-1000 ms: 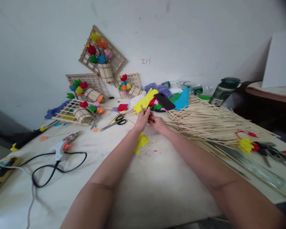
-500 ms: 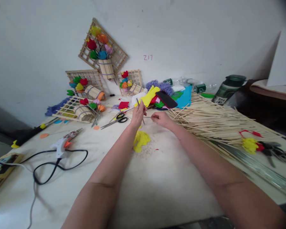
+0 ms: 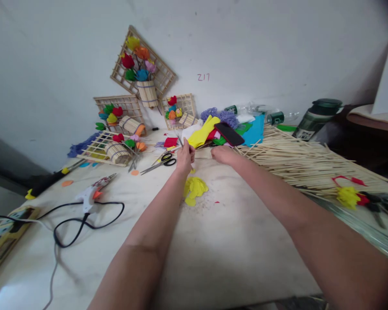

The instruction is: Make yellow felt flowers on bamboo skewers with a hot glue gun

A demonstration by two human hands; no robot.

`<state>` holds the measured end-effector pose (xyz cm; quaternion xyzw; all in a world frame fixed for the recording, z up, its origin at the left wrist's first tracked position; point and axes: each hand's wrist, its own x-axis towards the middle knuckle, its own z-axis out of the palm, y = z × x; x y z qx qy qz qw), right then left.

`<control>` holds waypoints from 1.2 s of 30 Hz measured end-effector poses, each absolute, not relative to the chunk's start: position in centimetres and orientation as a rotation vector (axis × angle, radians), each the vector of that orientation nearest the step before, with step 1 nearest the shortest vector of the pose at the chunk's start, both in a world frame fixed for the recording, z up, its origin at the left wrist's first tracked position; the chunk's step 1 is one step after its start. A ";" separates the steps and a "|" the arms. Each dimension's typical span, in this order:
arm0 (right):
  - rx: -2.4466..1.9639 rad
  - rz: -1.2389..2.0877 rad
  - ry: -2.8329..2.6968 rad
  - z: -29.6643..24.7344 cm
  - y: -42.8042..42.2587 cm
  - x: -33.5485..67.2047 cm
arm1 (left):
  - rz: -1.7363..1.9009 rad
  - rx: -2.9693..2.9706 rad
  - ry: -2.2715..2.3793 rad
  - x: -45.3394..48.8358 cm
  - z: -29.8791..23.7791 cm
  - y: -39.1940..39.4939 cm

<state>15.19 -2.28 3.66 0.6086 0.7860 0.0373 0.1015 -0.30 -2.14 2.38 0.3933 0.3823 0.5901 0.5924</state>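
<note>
My left hand is closed around a thin greyish stick, whose tip pokes up above the fingers. To its right my right hand is closed too, with its fingertips turned away; what they pinch, if anything, is hidden. A faint thin line, perhaps another stick, runs between the two hands. Below them yellow petal-shaped pieces lie in a small heap on the white table, beside fine crumbs. Black-handled scissors rest just left of my left hand. A yellow sheet and a dark phone lie behind the hands.
Many thin wooden sticks spread across the right, with a green bottle behind. On the left lie a glue gun with its looping cord and a power strip. Stick lattices with colourful flowers lean at the wall.
My right hand has turned, its fingers now more hidden. The stick in my left hand tilts more to the left. The whole view has shifted slightly.
</note>
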 end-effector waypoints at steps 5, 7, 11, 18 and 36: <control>1.668 0.200 2.357 3.9 -2.1 16.1 | 1.354 0.822 0.836 -0.5 2.5 -1.9; 1.667 0.244 2.380 3.8 -2.2 16.4 | 1.355 0.771 0.824 -0.6 2.6 -1.7; 1.555 0.377 2.494 3.9 -2.7 16.0 | 1.375 0.706 0.774 -0.9 2.8 -1.4; 1.346 0.384 2.432 5.8 -3.6 12.9 | 1.410 0.663 0.723 -1.6 3.2 -1.4; 1.417 0.357 2.645 4.2 -2.5 10.3 | 1.514 0.589 0.727 -2.5 4.6 -1.3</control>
